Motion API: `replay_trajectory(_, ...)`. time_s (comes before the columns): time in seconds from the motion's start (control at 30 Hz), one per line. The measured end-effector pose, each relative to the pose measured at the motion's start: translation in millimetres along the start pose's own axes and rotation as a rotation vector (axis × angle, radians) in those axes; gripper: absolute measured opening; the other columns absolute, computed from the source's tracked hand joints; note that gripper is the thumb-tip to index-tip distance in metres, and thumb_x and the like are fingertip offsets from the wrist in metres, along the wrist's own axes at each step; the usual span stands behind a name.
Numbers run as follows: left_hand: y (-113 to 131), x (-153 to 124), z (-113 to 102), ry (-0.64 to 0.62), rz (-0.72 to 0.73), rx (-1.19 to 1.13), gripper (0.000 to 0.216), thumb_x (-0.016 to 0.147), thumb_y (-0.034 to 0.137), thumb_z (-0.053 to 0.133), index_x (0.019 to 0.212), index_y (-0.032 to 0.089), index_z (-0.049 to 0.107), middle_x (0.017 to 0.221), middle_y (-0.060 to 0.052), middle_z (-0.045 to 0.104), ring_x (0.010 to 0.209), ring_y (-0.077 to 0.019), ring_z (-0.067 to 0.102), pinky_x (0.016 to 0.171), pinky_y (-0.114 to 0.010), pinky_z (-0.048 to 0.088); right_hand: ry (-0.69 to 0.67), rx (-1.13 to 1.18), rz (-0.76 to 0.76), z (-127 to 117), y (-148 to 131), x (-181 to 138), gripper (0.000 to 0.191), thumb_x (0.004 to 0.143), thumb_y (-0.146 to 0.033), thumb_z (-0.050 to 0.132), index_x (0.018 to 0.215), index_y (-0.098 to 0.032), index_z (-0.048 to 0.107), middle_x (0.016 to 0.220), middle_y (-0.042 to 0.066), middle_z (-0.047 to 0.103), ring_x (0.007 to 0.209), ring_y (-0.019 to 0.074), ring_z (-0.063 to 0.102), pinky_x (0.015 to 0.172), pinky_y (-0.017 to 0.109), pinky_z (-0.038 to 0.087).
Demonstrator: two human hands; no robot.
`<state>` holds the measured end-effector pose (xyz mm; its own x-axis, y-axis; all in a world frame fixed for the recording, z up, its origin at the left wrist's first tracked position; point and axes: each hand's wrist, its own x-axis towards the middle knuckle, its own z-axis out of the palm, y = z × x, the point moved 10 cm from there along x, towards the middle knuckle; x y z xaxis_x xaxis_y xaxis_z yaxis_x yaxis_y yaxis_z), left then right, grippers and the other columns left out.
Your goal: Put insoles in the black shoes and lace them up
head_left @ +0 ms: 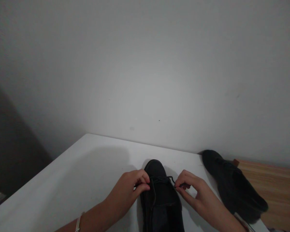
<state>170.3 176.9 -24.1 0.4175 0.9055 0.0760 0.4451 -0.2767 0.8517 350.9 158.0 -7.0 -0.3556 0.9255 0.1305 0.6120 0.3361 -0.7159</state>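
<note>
A black lace-up shoe (161, 195) rests on the white tabletop, toe pointing away from me. Its dark shoelace (172, 179) crosses the front of the opening and comes out on the right side. My right hand (189, 186) pinches the lace between thumb and forefinger, a little to the right of the shoe. On the shoe's left edge, my left hand (136, 185) has thumb and fingers closed together at the lace, of which a short dark bit shows beside the fingers. The lower end of the shoe runs out of view.
A second black shoe (232, 183) lies at the right edge of the white table (106, 161), toe against the wall. Beyond it is a wood-grain surface (275, 193). The grey wall (145, 80) borders the table's far edge.
</note>
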Motion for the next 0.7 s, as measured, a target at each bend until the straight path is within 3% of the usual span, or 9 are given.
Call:
replay_trajectory(0.1,5.1,0.8,-4.4,0.047,0.048,0.130,0.008,0.080,0.010,0.068,0.079,0.017,0.068,0.080,0.000,0.067,0.080,-0.0160,0.061,0.074,-0.025,0.042,0.006,0.007,-0.010,-1.7,-1.2,0.0,0.014,0.092,-0.023,0.054,0.082,-0.020,0.063,0.088,0.004,0.060,0.088,0.0194,0.057,0.079,0.033,0.043)
replay_trajectory(0.23,7.6,-0.8,-2.8,0.024,0.070,0.170,0.009,0.082,0.011,0.067,0.079,0.019,0.070,0.075,0.001,0.068,0.072,-0.0143,0.060,0.069,-0.023,0.042,0.006,0.049,-0.002,-1.2,0.9,2.2,0.014,0.091,-0.029,0.059,0.081,-0.021,0.066,0.091,0.005,0.061,0.092,0.0207,0.056,0.083,0.035,0.042)
replay_trajectory(0.47,21.5,-7.8,2.7,0.015,0.158,0.172,0.020,0.084,0.005,0.052,0.081,0.017,0.068,0.085,-0.004,0.066,0.079,-0.0151,0.061,0.074,-0.024,0.045,0.113,0.024,0.025,-1.5,6.2,2.5,0.015,0.089,-0.027,0.061,0.078,-0.021,0.069,0.082,0.003,0.059,0.078,0.0186,0.056,0.070,0.031,0.044)
replay_trajectory(0.6,13.7,-5.9,2.7,0.032,0.077,0.043,0.022,0.079,0.003,0.051,0.089,0.017,0.065,0.079,-0.001,0.064,0.071,-0.0137,0.061,0.070,-0.024,0.046,0.087,0.015,0.031,2.6,1.6,-3.6,0.019,0.091,-0.029,0.057,0.082,-0.020,0.071,0.080,0.004,0.065,0.074,0.0179,0.061,0.069,0.029,0.047)
replay_trajectory(0.7,8.6,-3.1,3.5,0.016,-0.005,-0.024,0.027,0.077,0.005,0.054,0.097,0.018,0.064,0.075,0.001,0.065,0.069,-0.0140,0.062,0.068,-0.024,0.047,0.056,0.046,0.081,3.6,-3.1,-10.2,0.029,0.096,-0.038,0.049,0.100,-0.019,0.070,0.095,0.008,0.071,0.090,0.0201,0.066,0.081,0.031,0.050)
